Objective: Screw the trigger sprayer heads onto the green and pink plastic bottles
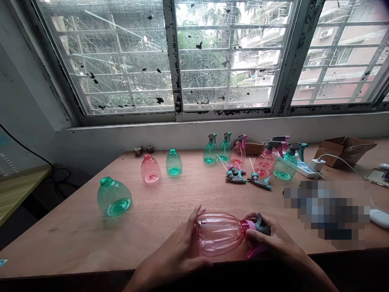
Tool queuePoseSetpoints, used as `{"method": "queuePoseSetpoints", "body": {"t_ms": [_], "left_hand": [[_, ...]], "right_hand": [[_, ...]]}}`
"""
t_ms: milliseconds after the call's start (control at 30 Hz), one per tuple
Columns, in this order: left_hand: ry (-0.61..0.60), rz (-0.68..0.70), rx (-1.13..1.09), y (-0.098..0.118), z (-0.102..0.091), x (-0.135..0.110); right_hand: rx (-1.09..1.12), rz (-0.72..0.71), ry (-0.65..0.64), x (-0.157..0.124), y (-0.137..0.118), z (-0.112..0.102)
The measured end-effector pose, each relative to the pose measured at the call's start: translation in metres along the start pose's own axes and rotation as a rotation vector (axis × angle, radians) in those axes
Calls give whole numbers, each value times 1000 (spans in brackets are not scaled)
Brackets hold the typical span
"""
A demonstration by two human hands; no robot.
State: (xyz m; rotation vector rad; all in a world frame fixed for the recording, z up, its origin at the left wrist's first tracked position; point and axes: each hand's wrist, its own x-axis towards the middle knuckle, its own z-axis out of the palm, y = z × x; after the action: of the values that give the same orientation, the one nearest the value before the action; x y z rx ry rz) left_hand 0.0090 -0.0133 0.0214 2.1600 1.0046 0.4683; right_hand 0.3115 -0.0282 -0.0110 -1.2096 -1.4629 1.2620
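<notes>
A pink see-through spray bottle [219, 234] lies on its side between my hands over the table's front edge. Its base rests against the palm of my left hand [182, 243], whose fingers curve around that end. At the neck, my right hand [270, 239] grips the collar and the dark grey spray head [261, 225] with its pink trigger. Two loose spray heads lie beyond my hands: one pink and teal [235, 174], another dark and teal [259, 181]. To the left stand bottles without heads: a large green bottle [114, 197], a pink bottle [150, 168] and a smaller green bottle [174, 163].
Several complete spray bottles [224, 150] stand along the back. A torn cardboard box [345, 150], a power strip [308, 168] and a charger with its cable [316, 164] are at the right. A blurred patch [331, 213] covers part of the table. Windows rise behind.
</notes>
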Motion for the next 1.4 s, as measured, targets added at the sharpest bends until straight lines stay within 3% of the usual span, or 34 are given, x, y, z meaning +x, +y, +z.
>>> {"method": "queuePoseSetpoints", "body": {"t_ms": [367,667,900,1133,1400], "left_hand": [[-18,-50,-23,2,-3,-1],[-60,9,-41,-4,-6,1],[0,-20,-26,1,-2,-1],[-71,30,-62,-2,-9,1],[-37,-18,0,-2,-4,1]], "right_hand": [[8,12,1,2,-1,0],[12,7,-22,2,1,0],[-11,11,29,1,-2,1],[12,0,49,2,-2,4],[-10,10,39,2,-2,3]]}}
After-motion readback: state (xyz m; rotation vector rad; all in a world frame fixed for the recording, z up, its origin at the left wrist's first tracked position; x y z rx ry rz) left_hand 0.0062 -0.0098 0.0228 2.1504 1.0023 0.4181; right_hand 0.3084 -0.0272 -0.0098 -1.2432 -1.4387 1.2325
